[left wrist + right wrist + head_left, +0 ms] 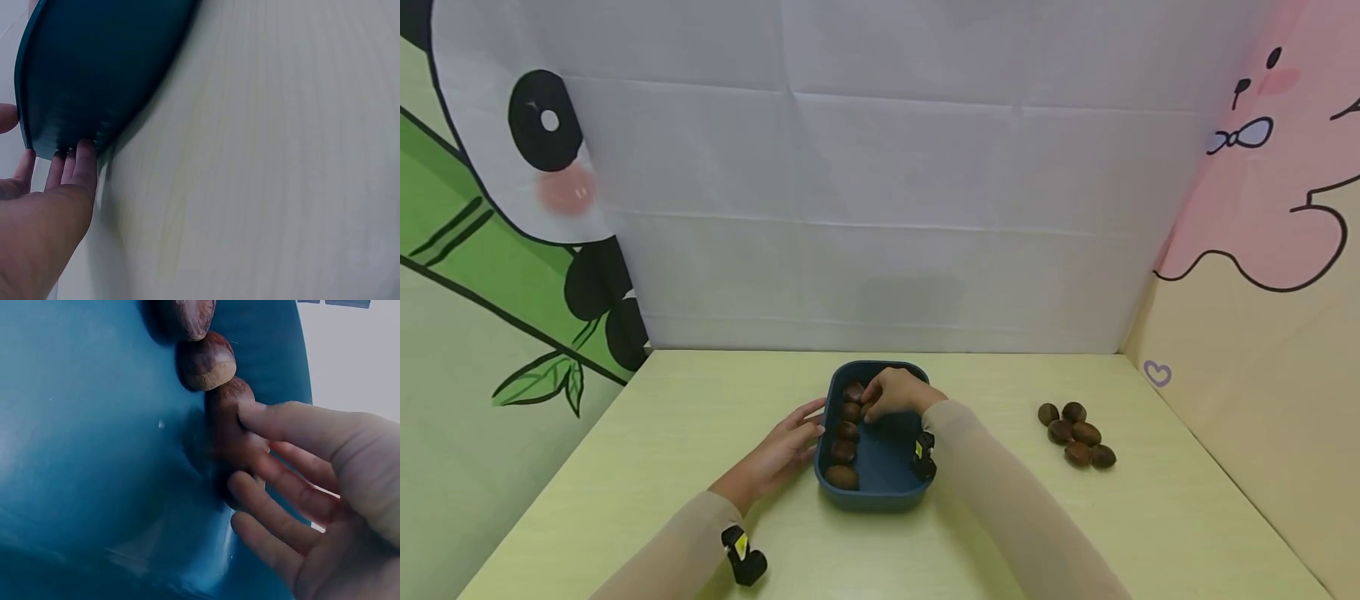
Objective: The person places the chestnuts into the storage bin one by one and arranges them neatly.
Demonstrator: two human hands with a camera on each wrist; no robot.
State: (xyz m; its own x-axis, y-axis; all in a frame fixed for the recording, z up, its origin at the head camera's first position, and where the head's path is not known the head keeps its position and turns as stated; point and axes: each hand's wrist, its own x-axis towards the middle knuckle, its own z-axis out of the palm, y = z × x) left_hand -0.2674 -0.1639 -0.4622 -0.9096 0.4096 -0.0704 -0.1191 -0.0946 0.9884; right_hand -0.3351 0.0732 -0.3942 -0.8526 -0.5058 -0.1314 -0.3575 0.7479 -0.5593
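A blue rectangular tub [891,500] stands on the table with several brown chestnuts [843,452] lined up along its left wall. My left hand [781,457] rests its extended fingertips [85,150] against the tub's outer left side. Reaching inside near the far end, my right hand [898,392] pinches a chestnut [226,415] between thumb and fingers, right beside the row. The right palm and fingers partly cover the far end of that row. In the right wrist view, another chestnut [207,361] lies next to the held one.
Off to the right on the pale table [1000,517] lies a loose group of several chestnuts [1077,433]. A white panel [887,208] closes the back, and painted side walls [1262,375] flank the table.
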